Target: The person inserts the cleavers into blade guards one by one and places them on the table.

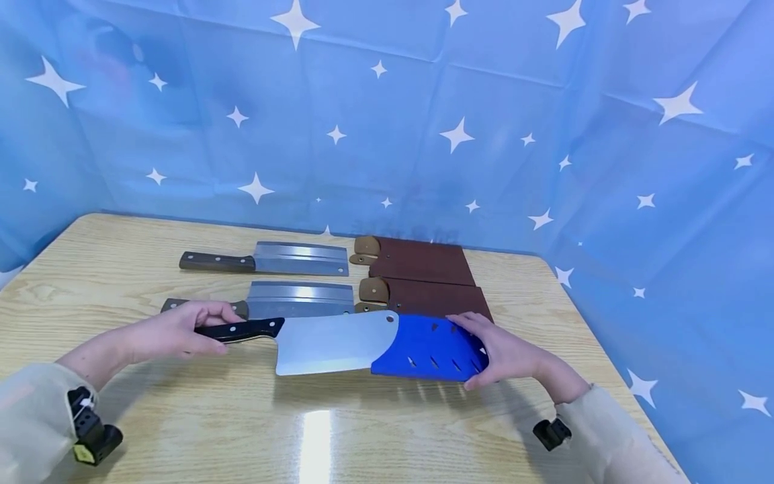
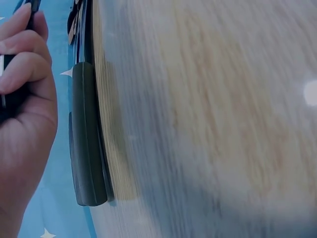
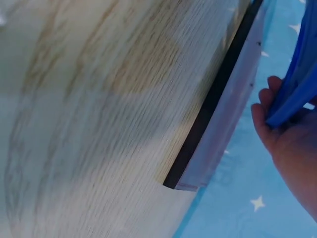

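Note:
In the head view my left hand (image 1: 175, 329) grips the black handle of a cleaver (image 1: 329, 343) with a broad pale blade. The blade's far end lies inside a blue slotted blade sheath (image 1: 432, 349), which my right hand (image 1: 498, 353) holds by its right end. Both are lifted off the table. The left wrist view shows curled fingers (image 2: 25, 64) round the black handle. In the right wrist view the fingers (image 3: 270, 99) are on the edge of the blue sheath (image 3: 297, 74).
Two cleavers with dark handles lie behind, a far one (image 1: 300, 259) and a near one (image 1: 300, 299). Right of them are two brown sheaths, one far (image 1: 423, 262) and one near (image 1: 435, 296). Everything stands on a wooden table (image 1: 224, 430) before a blue starred curtain (image 1: 387, 101).

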Demonstrator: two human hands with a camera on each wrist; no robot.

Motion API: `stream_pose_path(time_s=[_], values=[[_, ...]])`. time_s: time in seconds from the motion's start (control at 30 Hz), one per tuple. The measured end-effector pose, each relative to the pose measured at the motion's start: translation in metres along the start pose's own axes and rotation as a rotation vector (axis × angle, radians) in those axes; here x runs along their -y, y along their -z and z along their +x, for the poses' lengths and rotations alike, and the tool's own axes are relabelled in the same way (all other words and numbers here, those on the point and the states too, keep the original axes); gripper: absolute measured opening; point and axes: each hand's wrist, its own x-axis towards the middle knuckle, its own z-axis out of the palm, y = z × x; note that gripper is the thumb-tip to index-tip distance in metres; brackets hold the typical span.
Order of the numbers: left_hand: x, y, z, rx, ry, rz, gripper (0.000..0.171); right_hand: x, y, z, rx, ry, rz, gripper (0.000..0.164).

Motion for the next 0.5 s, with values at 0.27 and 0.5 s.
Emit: stream_pose_path(time_s=[0.27, 0.5], values=[[0.0006, -0.0011, 0.003, 0.046, 0.024, 0.057, 0.044, 0.0069, -0.0042, -0.0022, 0.09, 0.024, 0.05, 0.105], [0.002, -0.0038, 0.0052, -0.018, 0.063, 0.129, 0.044, 0.0085, -0.0054, -0.0026, 0.069, 0.039, 0.044, 0.105]])
